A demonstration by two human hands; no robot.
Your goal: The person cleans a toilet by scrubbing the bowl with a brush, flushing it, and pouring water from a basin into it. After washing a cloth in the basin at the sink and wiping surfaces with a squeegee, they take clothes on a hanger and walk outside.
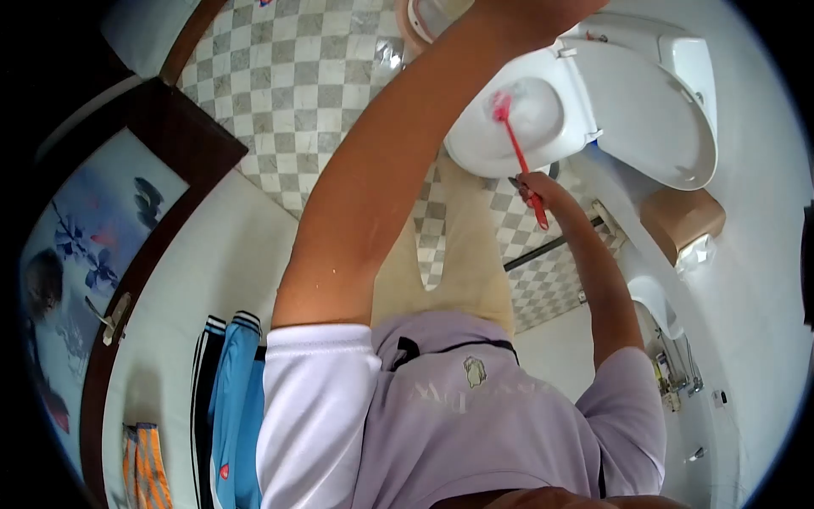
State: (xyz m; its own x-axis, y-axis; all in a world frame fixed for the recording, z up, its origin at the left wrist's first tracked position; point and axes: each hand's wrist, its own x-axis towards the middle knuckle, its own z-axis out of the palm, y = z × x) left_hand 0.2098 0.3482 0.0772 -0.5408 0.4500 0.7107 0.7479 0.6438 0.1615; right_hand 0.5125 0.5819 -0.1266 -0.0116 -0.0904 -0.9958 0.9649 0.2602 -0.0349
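Note:
My right hand (540,190) is closed around the red handle of a toilet brush (519,151). The brush's pinkish-red head lies inside the bowl of a white toilet (475,140), whose seat ring is down. Behind the bowl the toilet lid (657,114) stands raised against the tank (691,72). My left arm stretches across the view, and my left hand (547,19) is at the top edge above the toilet. Its fingers are cut off by the frame, so what they touch is hidden.
Grey-and-white checked tiles (280,93) cover the floor. A pink-rimmed basin (413,30) stands beyond the toilet. On the right are a brown box (678,216) and taps (678,377). Blue clothes (229,399) hang near a patterned door (110,229) on the left.

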